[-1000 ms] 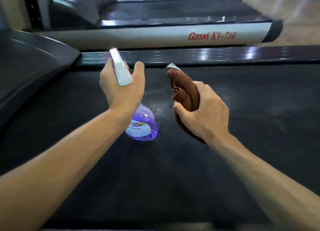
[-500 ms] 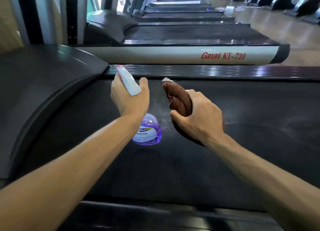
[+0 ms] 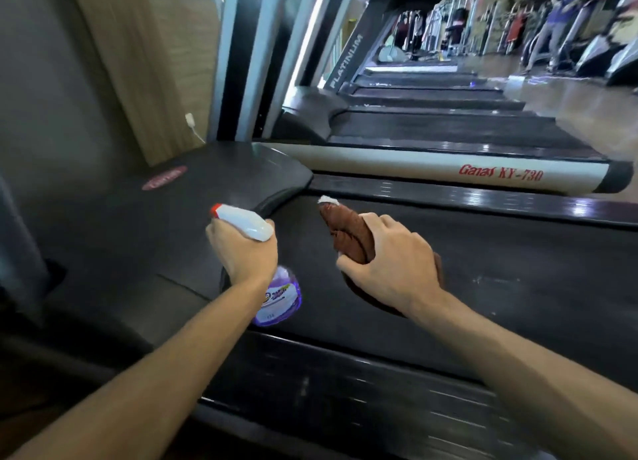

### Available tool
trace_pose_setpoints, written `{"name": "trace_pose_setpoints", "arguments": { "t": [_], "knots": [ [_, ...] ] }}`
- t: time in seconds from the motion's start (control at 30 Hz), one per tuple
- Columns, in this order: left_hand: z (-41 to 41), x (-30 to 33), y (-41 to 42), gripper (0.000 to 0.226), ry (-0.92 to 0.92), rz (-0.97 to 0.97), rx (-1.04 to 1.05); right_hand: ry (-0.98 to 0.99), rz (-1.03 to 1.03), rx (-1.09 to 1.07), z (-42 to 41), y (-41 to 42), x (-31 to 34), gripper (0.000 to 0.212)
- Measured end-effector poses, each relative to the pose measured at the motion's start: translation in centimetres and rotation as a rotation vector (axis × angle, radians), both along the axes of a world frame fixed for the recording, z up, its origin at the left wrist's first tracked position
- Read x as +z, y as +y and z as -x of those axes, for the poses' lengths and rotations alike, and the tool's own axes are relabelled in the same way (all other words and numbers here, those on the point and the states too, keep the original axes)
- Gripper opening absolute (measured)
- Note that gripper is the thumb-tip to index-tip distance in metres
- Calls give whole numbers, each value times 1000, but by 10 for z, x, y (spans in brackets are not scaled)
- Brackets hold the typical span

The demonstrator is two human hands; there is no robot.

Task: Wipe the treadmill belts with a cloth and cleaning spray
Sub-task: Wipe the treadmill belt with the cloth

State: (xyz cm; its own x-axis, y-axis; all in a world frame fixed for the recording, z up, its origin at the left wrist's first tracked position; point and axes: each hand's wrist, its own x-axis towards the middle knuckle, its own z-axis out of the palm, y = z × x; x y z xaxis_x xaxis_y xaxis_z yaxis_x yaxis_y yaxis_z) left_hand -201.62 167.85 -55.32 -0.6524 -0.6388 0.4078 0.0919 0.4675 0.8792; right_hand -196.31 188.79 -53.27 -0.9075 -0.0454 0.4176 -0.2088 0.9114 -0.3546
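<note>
Nearest the camera runs the dark side rail (image 3: 345, 390) of the treadmill, with both forearms reaching over it. Just past it lies the belt (image 3: 500, 252), matte black, showing faint pale smears to the right of the hands.

The left hand (image 3: 241, 249) wraps its grip round the neck of the spray bottle (image 3: 276, 297), fingers curled at the white trigger head (image 3: 245, 223), whose red nozzle tip points away to the left. The purple body hangs below the wrist, over the belt's near-left edge. The right hand (image 3: 390, 266) clutches the bunched brown cloth (image 3: 348, 232), fingers and thumb curled round it, one end sticking forward with a small white tag; whether the lower part touches the belt is hard to tell.

The step in hand seems to be wetting the belt, then wiping. To do it well, I would aim the nozzle down at the belt rather than at the motor cover (image 3: 207, 190), mist lightly, then open the cloth flatter so more of it bears on the surface, and stroke across the belt's width in overlapping passes toward the smeared patch.

Beyond stands the next treadmill (image 3: 448, 169), its pale side rail lettered in red, and more machines recede into a blurred gym floor
</note>
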Motion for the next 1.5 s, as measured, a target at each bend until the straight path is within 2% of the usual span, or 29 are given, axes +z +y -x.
{"name": "trace_pose_setpoints", "arguments": {
  "t": [0.07,0.27,0.37,0.53,0.7,0.83,0.93,1.33,1.5],
  "knots": [
    [-18,1,-23,35,-11,-24,58,5,-13,27,-10,-22,6,58],
    [-31,-19,-67,42,-37,-68,193,-64,24,64,-16,-68,-13,56],
    [-32,-30,-77,50,-62,-106,197,-115,42,66,-13,-75,-30,52],
    [-30,-56,-84,44,-86,-121,198,-186,69,39,3,-78,-42,47],
    [-26,-65,-86,64,-125,-256,198,-197,74,28,11,-84,-50,47],
    [-30,-73,-89,47,-129,-190,156,-184,51,64,12,-90,-56,49],
    [-33,-78,-94,45,-164,-165,135,-178,26,84,11,-94,-57,53],
    [-33,-75,-97,72,-295,-209,175,-179,25,91,14,-90,-59,61],
    [-35,-74,-95,94,-290,-198,196,-163,21,80,15,-88,-60,61]
  ]
}}
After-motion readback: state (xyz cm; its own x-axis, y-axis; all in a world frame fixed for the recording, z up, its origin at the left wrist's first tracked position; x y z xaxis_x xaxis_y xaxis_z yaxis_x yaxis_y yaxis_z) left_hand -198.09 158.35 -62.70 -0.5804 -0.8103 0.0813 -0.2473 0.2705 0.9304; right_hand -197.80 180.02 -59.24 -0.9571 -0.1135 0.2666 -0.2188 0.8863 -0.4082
